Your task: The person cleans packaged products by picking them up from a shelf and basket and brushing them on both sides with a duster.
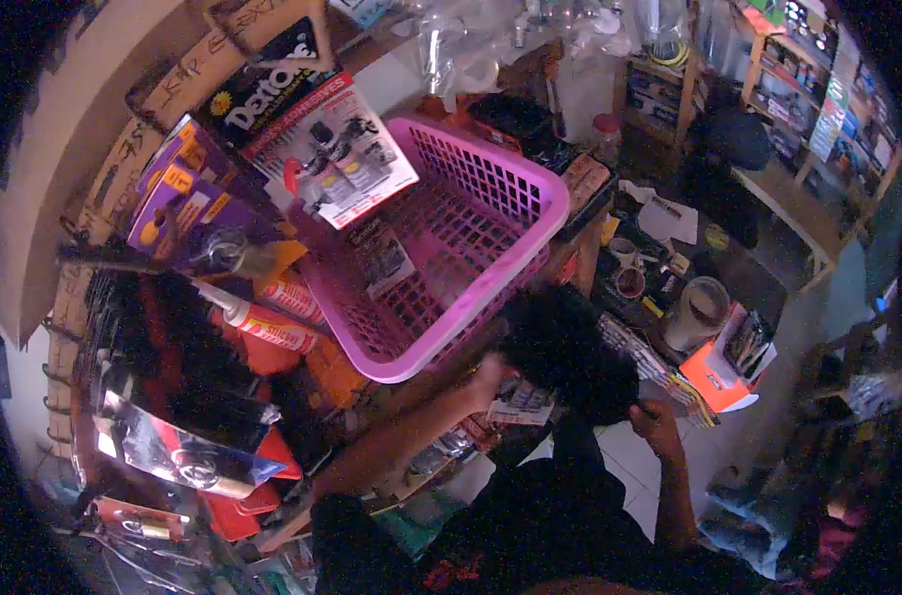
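Observation:
A dark, soft-looking black thing (572,355) hangs between my two hands; in the dim light its kind does not show. My left hand (486,383) is blurred at its left side, fingers partly hidden behind it. Just below that hand shows a small printed card pack (522,403); whether the hand holds it is unclear. My right hand (655,428) is closed at the lower right edge of the black thing. Beyond my left hand stands a pink plastic basket (411,369), with a small grey card pack (387,260) inside.
An adhesives box (367,164) overlaps the basket's far left rim, beside a black Dextone board (273,84). Red-and-white tubes (273,329) and purple packs (198,198) lie left. At right are an orange box (719,379), a round container (697,312) and shelves (788,94).

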`<control>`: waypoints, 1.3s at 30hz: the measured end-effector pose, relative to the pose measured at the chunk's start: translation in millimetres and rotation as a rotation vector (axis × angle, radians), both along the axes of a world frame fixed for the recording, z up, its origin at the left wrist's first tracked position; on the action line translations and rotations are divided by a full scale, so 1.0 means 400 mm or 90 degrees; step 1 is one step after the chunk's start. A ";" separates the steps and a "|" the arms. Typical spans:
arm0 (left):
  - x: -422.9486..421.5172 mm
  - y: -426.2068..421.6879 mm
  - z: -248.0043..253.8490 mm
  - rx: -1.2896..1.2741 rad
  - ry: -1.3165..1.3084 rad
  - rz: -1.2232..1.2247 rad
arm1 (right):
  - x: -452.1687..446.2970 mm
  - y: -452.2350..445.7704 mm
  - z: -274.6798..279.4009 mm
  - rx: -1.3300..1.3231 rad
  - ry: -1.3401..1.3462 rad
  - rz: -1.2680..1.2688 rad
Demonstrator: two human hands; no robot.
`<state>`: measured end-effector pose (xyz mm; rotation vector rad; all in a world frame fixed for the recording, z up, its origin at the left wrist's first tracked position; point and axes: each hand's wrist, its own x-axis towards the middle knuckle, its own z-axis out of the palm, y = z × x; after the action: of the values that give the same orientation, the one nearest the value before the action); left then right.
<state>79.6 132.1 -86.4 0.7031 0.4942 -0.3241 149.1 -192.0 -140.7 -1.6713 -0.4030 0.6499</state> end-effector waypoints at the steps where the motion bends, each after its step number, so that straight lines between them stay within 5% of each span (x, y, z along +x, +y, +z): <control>1: 0.003 0.000 -0.001 0.000 0.001 0.002 | -0.002 -0.003 -0.006 -0.006 0.019 -0.019; 5: 0.009 0.001 0.008 -0.004 0.003 0.005 | 0.004 -0.019 -0.002 -0.052 0.016 0.084; 11: 0.004 0.004 0.032 -0.008 0.000 0.009 | 0.009 0.006 0.095 -0.005 0.041 -0.006; 17: -0.008 0.005 0.041 -0.007 -0.017 0.015 | 0.014 0.021 0.135 -0.050 -0.111 -0.060; 20: -0.009 0.008 0.041 -0.007 -0.026 0.023 | 0.031 -0.012 0.082 -0.123 -0.109 0.075; 23: -0.005 0.012 0.048 -0.005 -0.033 0.028 | -0.004 -0.008 0.043 -0.118 -0.185 -0.121; 25: -0.002 0.012 0.054 -0.006 -0.037 0.033 | -0.034 0.016 0.065 0.033 -0.154 -0.132; 29: 0.000 0.011 0.062 -0.008 -0.046 0.041 | -0.090 -0.010 0.084 -0.015 -0.024 0.047; 30: 0.000 0.010 0.061 -0.011 -0.046 0.040 | -0.087 -0.023 0.069 -0.081 -0.165 0.054; 36: 0.004 0.004 0.057 -0.018 -0.044 0.047 | -0.091 -0.056 0.093 0.121 0.203 -0.115; 39: 0.002 0.003 0.060 -0.015 -0.038 0.046 | -0.114 -0.045 0.090 -0.048 -0.119 -0.074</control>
<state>80.4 133.4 -62.6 0.6682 0.4578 -0.2403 103.5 -210.1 -104.8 -1.8205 -0.4145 0.4290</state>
